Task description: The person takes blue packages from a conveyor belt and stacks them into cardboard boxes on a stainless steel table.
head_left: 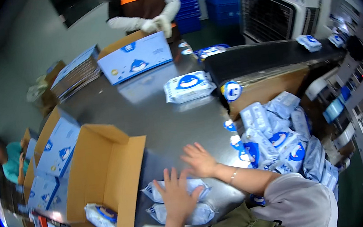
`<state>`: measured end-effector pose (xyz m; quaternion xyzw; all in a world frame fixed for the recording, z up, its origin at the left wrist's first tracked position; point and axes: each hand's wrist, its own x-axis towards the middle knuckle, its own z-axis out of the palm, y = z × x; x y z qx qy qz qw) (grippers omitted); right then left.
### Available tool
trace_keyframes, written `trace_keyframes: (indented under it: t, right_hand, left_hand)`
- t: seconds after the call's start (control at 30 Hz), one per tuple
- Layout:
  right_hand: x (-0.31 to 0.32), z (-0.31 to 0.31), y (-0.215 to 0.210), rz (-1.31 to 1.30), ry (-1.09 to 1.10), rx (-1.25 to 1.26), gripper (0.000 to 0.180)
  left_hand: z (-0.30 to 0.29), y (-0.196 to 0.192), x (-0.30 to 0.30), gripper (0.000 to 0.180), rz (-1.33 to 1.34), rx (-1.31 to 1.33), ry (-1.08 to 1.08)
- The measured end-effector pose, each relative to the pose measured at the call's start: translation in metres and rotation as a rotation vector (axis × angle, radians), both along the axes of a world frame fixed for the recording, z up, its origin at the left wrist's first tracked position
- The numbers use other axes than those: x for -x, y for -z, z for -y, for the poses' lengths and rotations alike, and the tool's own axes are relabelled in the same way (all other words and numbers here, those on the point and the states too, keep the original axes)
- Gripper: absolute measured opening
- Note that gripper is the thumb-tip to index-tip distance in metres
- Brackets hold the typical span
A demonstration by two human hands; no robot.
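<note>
My left hand is open, its fingers spread over two white-and-blue wet wipe packs lying side by side on the metal table. It covers the middle of the farther pack and part of the nearer pack; whether it presses on them I cannot tell. Just beyond them my right hand is open too, fingers apart, low over the tabletop with nothing in it. Left of my hands an open cardboard box lies tipped toward me, and one wipe pack rests inside it.
A single wipe pack lies farther up the metal table. At right, many packs fill a bin below a black conveyor. Across the table, a gloved person handles a blue-white box beside flattened cartons.
</note>
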<state>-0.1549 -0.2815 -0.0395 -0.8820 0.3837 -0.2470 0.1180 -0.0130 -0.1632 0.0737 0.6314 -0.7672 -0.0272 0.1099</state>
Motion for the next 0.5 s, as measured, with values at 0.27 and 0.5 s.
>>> trace_keyframes:
  t: [0.27, 0.5]
  right_hand:
    - [0.0010, 0.0023, -0.0098, 0.030, -0.023, -0.133, 0.053]
    - [-0.0046, 0.0013, -0.0076, 0.098, -0.009, -0.086, 0.048]
  left_hand:
    - [0.0044, 0.0075, -0.0014, 0.054, -0.153, 0.048, -0.035]
    - [0.0032, 0.0078, -0.0032, 0.053, -0.139, 0.054, -0.055]
